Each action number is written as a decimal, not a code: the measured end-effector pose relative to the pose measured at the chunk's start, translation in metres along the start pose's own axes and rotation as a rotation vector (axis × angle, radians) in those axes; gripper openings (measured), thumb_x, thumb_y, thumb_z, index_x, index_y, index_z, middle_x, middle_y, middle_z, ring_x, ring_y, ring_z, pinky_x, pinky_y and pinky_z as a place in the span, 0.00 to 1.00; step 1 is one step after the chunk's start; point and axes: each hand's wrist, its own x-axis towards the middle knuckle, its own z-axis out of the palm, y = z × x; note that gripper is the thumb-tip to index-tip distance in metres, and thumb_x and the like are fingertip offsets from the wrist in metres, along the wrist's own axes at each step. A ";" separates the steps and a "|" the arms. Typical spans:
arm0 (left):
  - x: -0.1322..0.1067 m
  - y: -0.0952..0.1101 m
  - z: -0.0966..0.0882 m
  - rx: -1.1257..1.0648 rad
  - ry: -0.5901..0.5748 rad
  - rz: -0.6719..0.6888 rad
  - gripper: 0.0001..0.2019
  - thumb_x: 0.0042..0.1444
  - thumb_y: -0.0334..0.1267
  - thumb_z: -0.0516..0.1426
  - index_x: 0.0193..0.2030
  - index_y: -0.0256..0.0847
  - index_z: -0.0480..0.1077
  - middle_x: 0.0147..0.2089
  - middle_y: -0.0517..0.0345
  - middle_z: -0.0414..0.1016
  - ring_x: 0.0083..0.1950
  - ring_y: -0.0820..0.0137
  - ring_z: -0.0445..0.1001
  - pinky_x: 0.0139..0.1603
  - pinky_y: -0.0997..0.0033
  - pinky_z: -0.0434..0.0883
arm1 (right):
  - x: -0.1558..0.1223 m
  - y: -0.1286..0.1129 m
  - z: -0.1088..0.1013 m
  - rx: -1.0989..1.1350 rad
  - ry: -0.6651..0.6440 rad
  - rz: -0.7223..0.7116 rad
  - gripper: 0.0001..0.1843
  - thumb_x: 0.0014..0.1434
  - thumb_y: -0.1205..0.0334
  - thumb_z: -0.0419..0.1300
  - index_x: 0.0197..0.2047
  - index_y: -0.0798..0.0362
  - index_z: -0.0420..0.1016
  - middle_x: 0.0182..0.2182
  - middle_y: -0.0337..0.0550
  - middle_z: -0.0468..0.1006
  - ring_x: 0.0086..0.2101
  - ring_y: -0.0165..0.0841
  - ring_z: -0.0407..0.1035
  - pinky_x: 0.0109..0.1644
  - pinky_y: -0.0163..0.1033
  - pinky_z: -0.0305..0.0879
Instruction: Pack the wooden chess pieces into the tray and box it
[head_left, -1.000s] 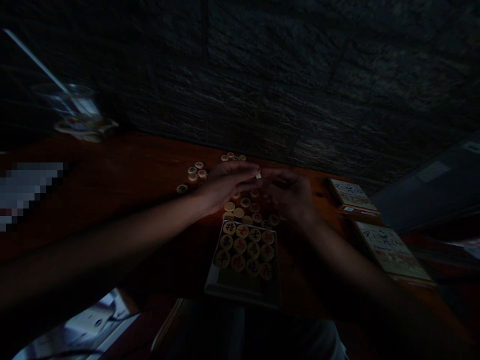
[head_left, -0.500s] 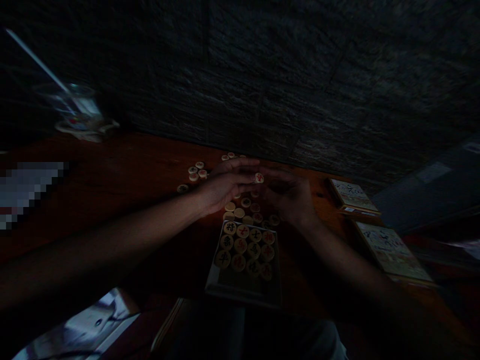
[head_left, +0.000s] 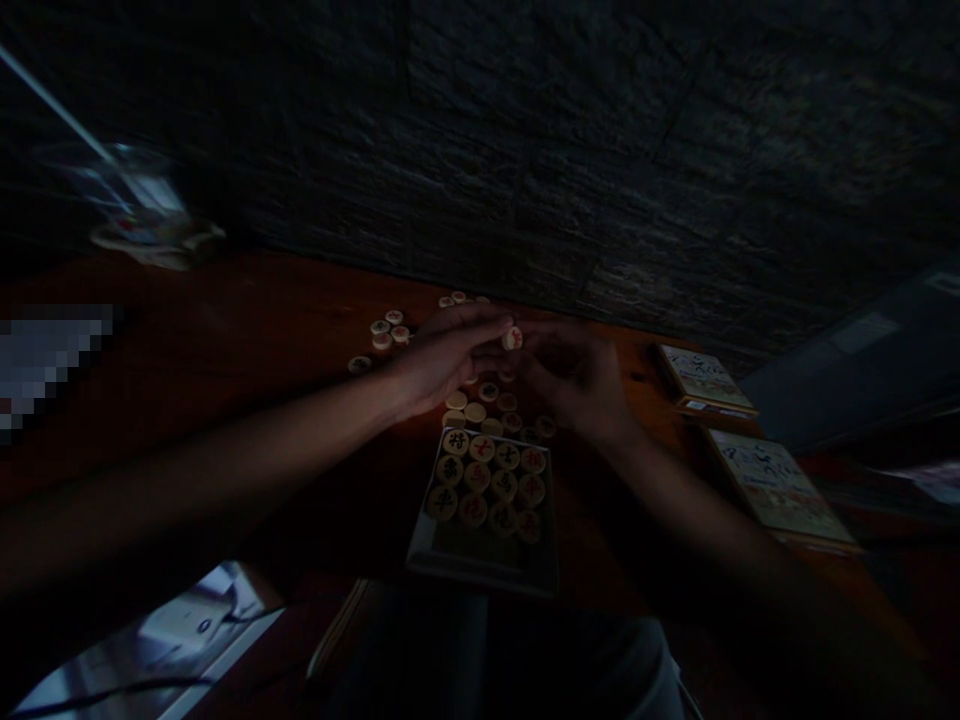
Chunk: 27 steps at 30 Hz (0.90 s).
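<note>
My left hand (head_left: pixel 454 358) grips a round Chinese chess piece (head_left: pixel 512 338) with a red character at its fingertips. My right hand (head_left: pixel 581 378) is close beside that piece, thumb and fingers apart and curved toward it; dimness hides whether they touch it. Below my hands, a shallow box (head_left: pixel 480 555) holds rows of chess pieces with red and black characters, and its near part holds no pieces. Just beyond the box lie several loose pieces (head_left: pixel 474 412), some blank side up. More small pieces (head_left: pixel 390 328) lie left of my left hand.
Two flat illustrated boxes (head_left: pixel 780 485) lie at the right of the wooden table (head_left: pixel 300 300). At the back left stands a clear cup (head_left: pixel 150 195) with a straw. A dark stone wall (head_left: pixel 480 150) borders the table's far side.
The view has shifted slightly, so everything sits a little higher and further left. The piece at my left fingertips has turned somewhat, and my right thumb is nearer it.
</note>
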 end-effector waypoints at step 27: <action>0.006 0.006 -0.005 0.076 0.119 -0.051 0.16 0.69 0.43 0.55 0.39 0.34 0.79 0.37 0.47 0.83 0.36 0.65 0.81 0.41 0.67 0.77 | 0.006 -0.041 -0.022 -0.400 -0.126 -0.055 0.11 0.61 0.59 0.69 0.46 0.53 0.85 0.37 0.43 0.86 0.29 0.31 0.75 0.33 0.35 0.69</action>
